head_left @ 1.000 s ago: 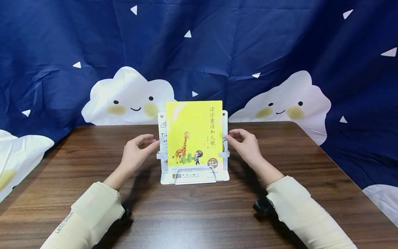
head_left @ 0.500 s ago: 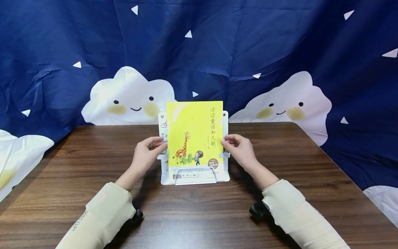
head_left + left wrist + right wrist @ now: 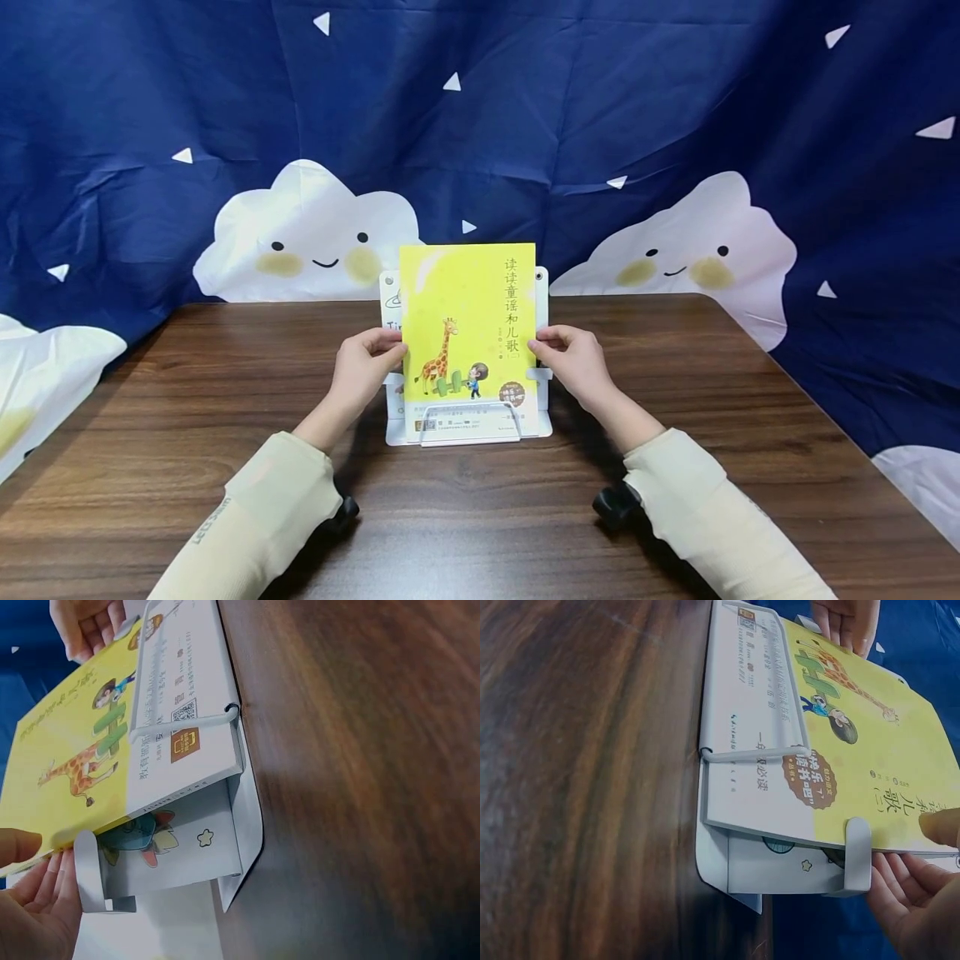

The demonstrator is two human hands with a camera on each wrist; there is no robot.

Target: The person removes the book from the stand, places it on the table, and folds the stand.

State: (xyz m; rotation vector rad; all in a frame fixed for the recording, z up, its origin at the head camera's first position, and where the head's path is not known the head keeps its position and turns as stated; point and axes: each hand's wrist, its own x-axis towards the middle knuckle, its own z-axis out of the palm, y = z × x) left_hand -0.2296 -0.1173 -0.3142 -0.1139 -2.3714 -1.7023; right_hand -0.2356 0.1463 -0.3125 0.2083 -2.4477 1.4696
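A book (image 3: pixel 468 292) with a yellow giraffe cover stands upright, leaning back on a white bookstand (image 3: pixel 394 423) printed with cartoon pictures. My left hand (image 3: pixel 362 365) grips its left edge, thumb on the cover and fingers behind, as the left wrist view shows beside a white side clip (image 3: pixel 88 871). On the opposite edge my right hand (image 3: pixel 576 363) pinches the book the same way, just above the other side clip (image 3: pixel 858 855). A white wire bar (image 3: pixel 471 442) crosses the front of the book's lower part. Most of the stand's back plate is hidden behind the book.
The stand rests on a dark wooden table (image 3: pixel 465 517), towards its far side. Behind hangs a blue curtain (image 3: pixel 510 108) with smiling clouds and white triangles. A black wrist device (image 3: pixel 617 507) shows under the right sleeve.
Both hands have moved inward from beside the stand to the book's side edges, and their thumbs now lie on its cover. The book and stand have stayed in place.
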